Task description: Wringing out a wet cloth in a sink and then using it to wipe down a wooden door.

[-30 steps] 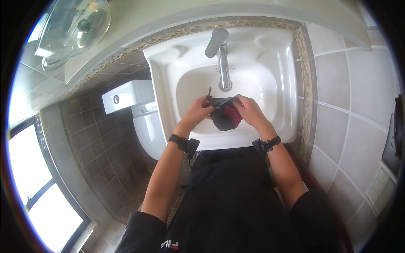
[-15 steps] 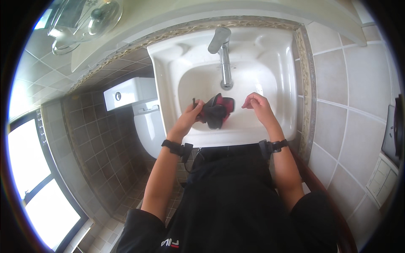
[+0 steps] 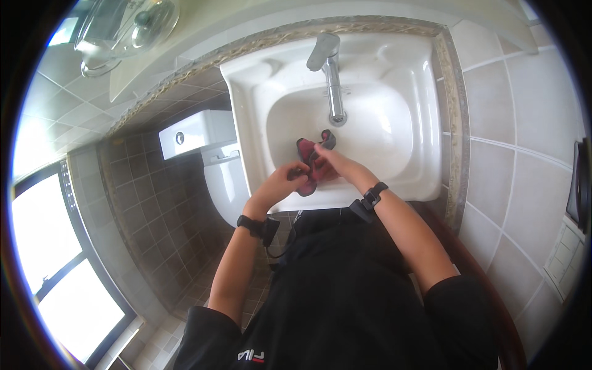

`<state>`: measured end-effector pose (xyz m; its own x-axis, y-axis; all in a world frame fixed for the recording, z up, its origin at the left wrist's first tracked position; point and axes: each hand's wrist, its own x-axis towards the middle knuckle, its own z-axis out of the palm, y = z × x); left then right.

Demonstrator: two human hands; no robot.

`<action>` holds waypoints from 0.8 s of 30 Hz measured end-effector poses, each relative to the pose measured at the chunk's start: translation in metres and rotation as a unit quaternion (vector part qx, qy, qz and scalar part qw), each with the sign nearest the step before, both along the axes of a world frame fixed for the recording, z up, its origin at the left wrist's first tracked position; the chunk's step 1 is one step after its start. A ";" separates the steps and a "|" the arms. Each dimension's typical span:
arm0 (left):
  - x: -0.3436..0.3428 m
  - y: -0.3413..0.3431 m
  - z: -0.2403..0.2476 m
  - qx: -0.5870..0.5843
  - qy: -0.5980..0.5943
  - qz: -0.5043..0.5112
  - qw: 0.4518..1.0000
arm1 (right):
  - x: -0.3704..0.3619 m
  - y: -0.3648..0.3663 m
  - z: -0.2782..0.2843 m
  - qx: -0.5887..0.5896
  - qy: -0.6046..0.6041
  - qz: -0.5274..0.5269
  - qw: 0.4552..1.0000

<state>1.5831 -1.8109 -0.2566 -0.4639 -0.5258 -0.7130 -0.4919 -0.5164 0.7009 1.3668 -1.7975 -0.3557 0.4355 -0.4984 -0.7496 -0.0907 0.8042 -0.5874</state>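
Over the near left part of the white sink basin (image 3: 394, 132), a soft red and black fabric item (image 3: 304, 148) is bunched between my hands. Its exact kind cannot be made out. My left hand (image 3: 286, 180) is closed on its lower left side, fingers curled in. From the right, my right hand (image 3: 332, 164) reaches across and grips the middle of the item, hiding part of it. A dark grey and red end sticks up past my right fingertips, toward the tap.
A chrome tap (image 3: 333, 86) rises from the back of the sink, its spout over the basin. Left of the sink stands a white toilet (image 3: 222, 179). A tiled wall (image 3: 493, 108) is close on the right. Glass cookware (image 3: 132, 34) sits at the upper left.
My right hand has moved left from beside the item and taken hold of it. The item has been turned and folded, now showing more red, and sits slightly further left.
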 end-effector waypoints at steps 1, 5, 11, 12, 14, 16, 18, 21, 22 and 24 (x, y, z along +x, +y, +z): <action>-0.002 0.004 0.005 -0.027 -0.004 -0.018 0.999 | -0.004 -0.003 0.014 0.071 -0.015 -0.024 0.997; -0.019 0.008 0.008 -0.012 0.026 -0.055 0.998 | -0.006 0.000 -0.007 -0.005 -0.068 -0.010 0.998; 0.018 0.001 0.023 -0.151 -0.045 0.067 0.985 | -0.063 0.005 0.014 0.013 -0.128 -0.283 0.950; 0.023 -0.001 0.023 -0.122 -0.054 0.111 0.985 | -0.079 0.007 0.009 0.011 -0.126 -0.283 0.951; 0.031 -0.009 0.021 -0.055 -0.059 0.113 0.990 | -0.096 0.006 0.009 0.022 -0.205 -0.362 0.909; 0.028 -0.017 0.015 0.012 -0.065 0.114 0.991 | -0.103 0.000 0.015 0.052 -0.243 -0.395 0.885; 0.017 -0.021 0.007 0.099 -0.073 0.102 0.987 | -0.102 -0.007 0.026 0.016 -0.276 -0.457 0.845; 0.006 -0.025 -0.003 0.078 -0.074 0.090 0.990 | -0.094 -0.020 0.037 -0.023 -0.284 -0.492 0.822; -0.001 -0.027 -0.005 0.075 -0.067 0.087 0.991 | -0.097 -0.023 0.034 -0.032 -0.269 -0.517 0.812; -0.015 -0.027 -0.009 0.070 -0.017 0.148 0.986 | -0.103 -0.029 0.028 -0.024 -0.273 -0.523 0.807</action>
